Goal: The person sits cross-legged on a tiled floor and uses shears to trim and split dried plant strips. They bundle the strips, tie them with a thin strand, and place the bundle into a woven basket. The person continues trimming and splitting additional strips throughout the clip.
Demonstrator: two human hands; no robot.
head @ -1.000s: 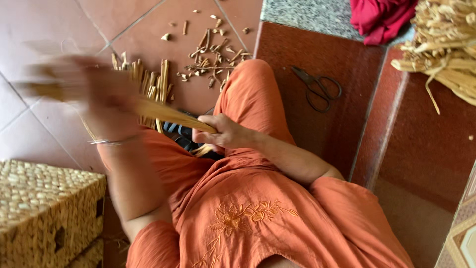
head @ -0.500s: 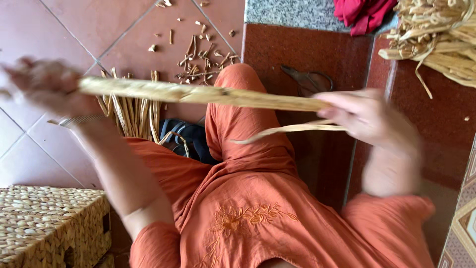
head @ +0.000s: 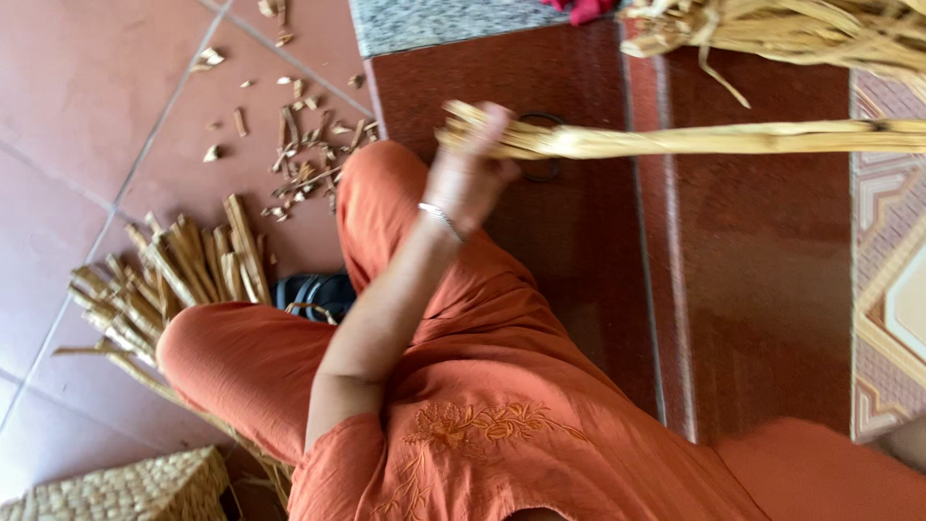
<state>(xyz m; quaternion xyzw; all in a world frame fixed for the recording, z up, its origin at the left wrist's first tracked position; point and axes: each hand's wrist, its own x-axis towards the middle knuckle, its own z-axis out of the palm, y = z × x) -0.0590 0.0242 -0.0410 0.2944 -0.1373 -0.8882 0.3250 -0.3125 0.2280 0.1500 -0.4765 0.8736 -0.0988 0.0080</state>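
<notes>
**Dried straw-coloured stalk gripped at one end**

Pale, dry and fibrous, the long straw-coloured plant stalk runs level from my left hand off the right edge, above the dark red tiled step. My fingers are wrapped around its frayed end. I cannot see my right hand. A bundle of cut stalks lies on the floor beside my knee.

One hand — one basket
</notes>
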